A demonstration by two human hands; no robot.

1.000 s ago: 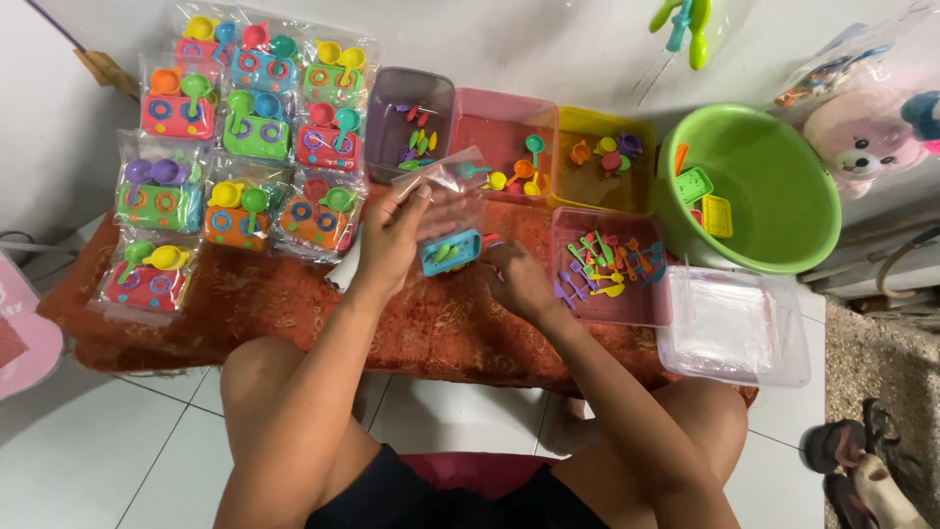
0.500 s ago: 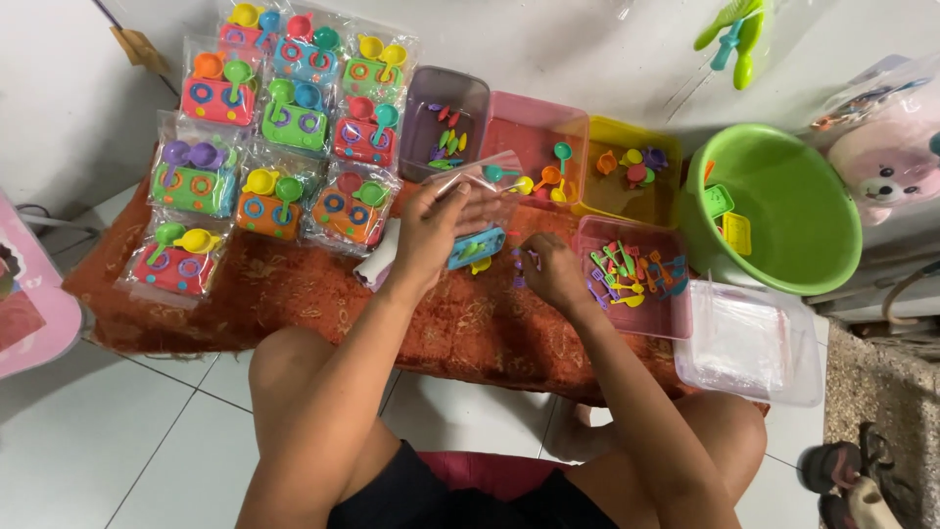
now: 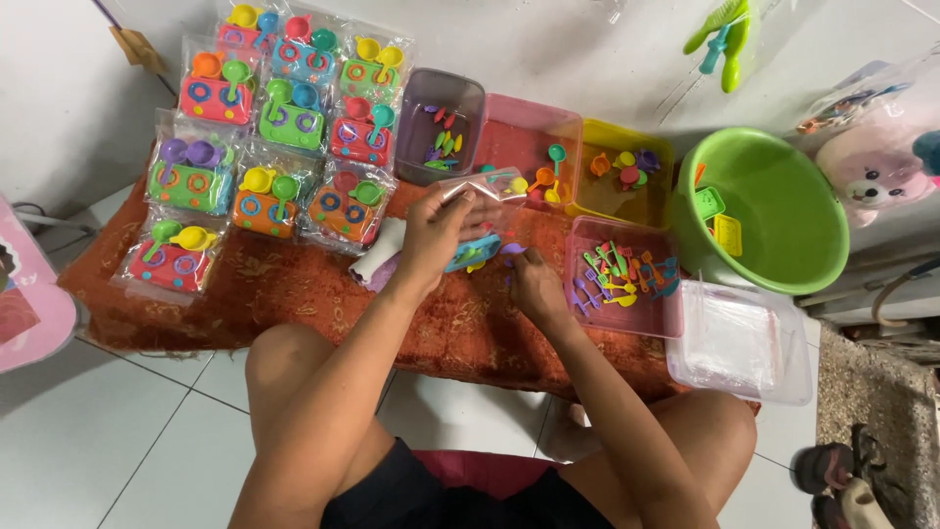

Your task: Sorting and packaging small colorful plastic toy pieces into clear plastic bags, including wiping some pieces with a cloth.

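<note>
Left hand (image 3: 436,230) fingers pinch a clear bag (image 3: 487,211); right hand (image 3: 537,284) fingers, seemingly curled narrow, rest just below it on the desk (image 3: 294,294).

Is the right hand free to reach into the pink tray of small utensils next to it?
Probably yes. The right hand rests on the cloth just left of the pink tray, which is open-topped with nothing between them. The left hand holds the bag.
</note>
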